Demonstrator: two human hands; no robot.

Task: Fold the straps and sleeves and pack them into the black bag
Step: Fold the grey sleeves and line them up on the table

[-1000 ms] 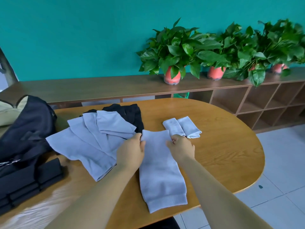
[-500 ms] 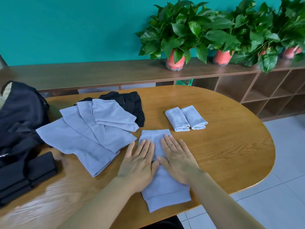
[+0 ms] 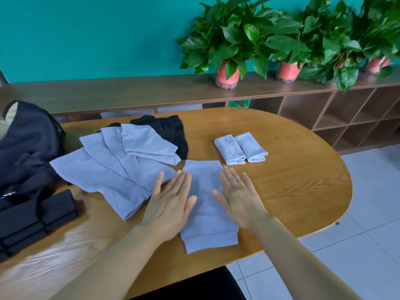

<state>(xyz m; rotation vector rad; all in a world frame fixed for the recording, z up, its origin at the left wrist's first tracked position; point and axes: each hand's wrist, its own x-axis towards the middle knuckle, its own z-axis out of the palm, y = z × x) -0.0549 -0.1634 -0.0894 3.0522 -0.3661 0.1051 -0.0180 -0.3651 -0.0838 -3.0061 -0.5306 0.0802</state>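
Note:
A grey sleeve (image 3: 204,204) lies flat and lengthwise on the wooden table (image 3: 292,187) in front of me. My left hand (image 3: 171,202) rests flat on its left edge, fingers spread. My right hand (image 3: 238,195) lies flat on its right edge. To the left sits a fanned pile of unfolded grey sleeves (image 3: 114,165) over some black sleeves (image 3: 171,131). Two folded grey sleeves (image 3: 240,149) lie side by side at the back right. The black bag (image 3: 26,148) slumps at the table's left, with folded black straps (image 3: 34,217) stacked in front of it.
A long wooden shelf unit (image 3: 324,109) runs behind the table, carrying potted plants (image 3: 229,44) in red pots against a teal wall. White tiled floor (image 3: 368,245) lies to the right of the table's rounded edge.
My hands let go of the sleeve's top edge and came down flat on it, then slid apart from its middle to its two sides, smoothing it.

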